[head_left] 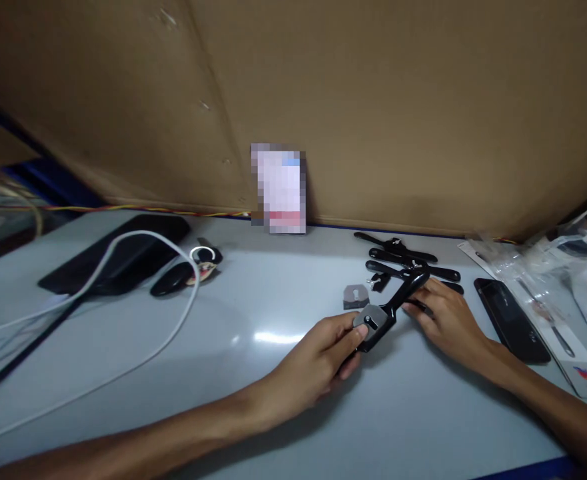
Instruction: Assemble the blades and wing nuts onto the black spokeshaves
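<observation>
A left hand (323, 357) pinches the grey-capped end of a black bracket (390, 305) between thumb and fingers, while the right hand (446, 317) grips its far arm.

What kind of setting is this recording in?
Probably a small assembly or packing bench: a pale worktable walled by cardboard, loose black plastic arms piled at the back, and clear bags to the right.
</observation>
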Action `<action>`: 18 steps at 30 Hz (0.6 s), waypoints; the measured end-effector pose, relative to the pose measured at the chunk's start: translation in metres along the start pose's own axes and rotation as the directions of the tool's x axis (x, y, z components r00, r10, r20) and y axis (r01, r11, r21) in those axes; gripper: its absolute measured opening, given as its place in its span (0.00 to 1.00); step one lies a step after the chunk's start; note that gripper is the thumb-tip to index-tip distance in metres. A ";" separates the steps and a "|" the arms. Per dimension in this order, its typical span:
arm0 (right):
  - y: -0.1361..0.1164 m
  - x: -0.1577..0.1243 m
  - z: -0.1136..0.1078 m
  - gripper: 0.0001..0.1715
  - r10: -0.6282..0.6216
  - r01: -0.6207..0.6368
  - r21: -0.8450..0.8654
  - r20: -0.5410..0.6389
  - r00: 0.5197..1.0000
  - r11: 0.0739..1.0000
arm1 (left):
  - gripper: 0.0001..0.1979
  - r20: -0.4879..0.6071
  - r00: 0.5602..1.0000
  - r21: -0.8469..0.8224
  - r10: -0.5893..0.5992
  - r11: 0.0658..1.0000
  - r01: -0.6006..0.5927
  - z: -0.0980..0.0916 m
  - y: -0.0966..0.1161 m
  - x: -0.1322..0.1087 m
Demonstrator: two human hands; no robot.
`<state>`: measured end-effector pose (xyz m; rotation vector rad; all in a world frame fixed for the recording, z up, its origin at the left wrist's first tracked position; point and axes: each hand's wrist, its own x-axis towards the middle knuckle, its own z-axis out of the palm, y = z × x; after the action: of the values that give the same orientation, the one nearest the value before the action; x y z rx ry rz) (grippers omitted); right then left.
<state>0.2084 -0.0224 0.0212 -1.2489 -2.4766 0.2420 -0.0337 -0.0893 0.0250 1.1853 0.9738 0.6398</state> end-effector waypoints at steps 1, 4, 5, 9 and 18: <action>-0.001 -0.002 -0.006 0.11 -0.017 0.017 0.017 -0.003 1.000 1.000 | 0.22 0.001 0.999 0.008 -0.033 0.999 0.033 -0.001 0.001 0.000; -0.013 -0.006 -0.025 0.15 0.015 -0.005 0.167 -0.056 0.998 0.986 | 0.19 -0.022 0.994 0.036 -0.104 0.994 0.105 -0.003 0.005 0.000; -0.019 -0.007 -0.030 0.15 0.048 -0.029 0.252 -0.072 0.996 0.967 | 0.19 -0.030 0.993 0.049 -0.110 0.993 0.112 -0.004 0.005 0.001; -0.043 -0.009 -0.031 0.10 0.215 -0.204 0.687 0.072 0.974 0.697 | 0.18 -0.059 0.998 0.133 -0.034 0.990 0.042 -0.001 0.002 0.002; -0.062 -0.011 -0.002 0.14 0.305 -0.306 0.837 0.176 0.936 0.454 | 0.19 -0.096 0.983 0.300 0.155 0.946 -0.120 0.005 -0.005 0.005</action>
<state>0.1693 -0.0683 0.0397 -1.1537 -1.6175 1.3827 -0.0269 -0.0887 0.0189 1.5025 1.1204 0.6989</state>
